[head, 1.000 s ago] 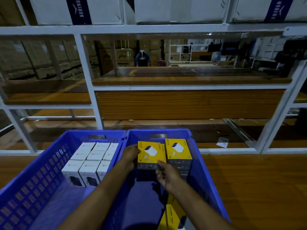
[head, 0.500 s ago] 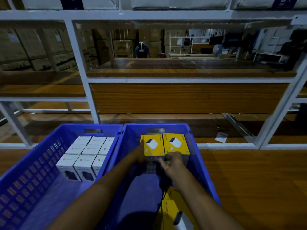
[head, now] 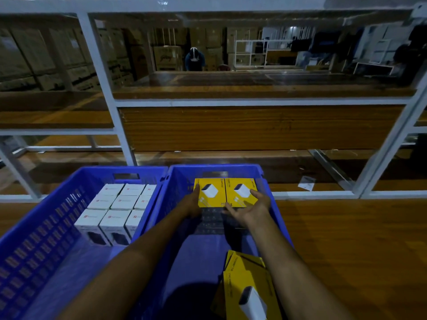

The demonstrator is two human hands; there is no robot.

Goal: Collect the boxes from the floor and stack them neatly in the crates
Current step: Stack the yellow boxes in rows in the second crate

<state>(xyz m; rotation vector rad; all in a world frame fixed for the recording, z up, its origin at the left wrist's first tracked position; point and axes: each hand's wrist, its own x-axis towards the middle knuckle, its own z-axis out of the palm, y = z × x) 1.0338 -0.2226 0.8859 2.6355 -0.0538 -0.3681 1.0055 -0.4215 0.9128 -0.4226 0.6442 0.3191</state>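
Two blue crates stand side by side on the wooden floor. The left crate (head: 46, 229) holds rows of white boxes (head: 115, 204). At the far end of the right crate (head: 275, 215), two stacks topped by yellow boxes (head: 225, 192) sit next to each other. My left hand (head: 193, 203) grips the left side of the left yellow box, thumb at its top corner. My right hand (head: 250, 207) rests with spread fingers against the right yellow box's front corner. More yellow boxes (head: 245, 282) lie loose at the crate's near end.
A white metal rack (head: 120, 125) with wooden shelves runs just behind the crates. A small paper (head: 306, 183) lies on its lowest shelf. Wooden floor (head: 358, 250) stretches to the right. A person (head: 194, 59) bends over far behind the rack, among cardboard cartons.
The yellow box carried by both hands has gone down onto the left stack. My hands have moved apart to flank the two stacks, and the right fingers have spread.
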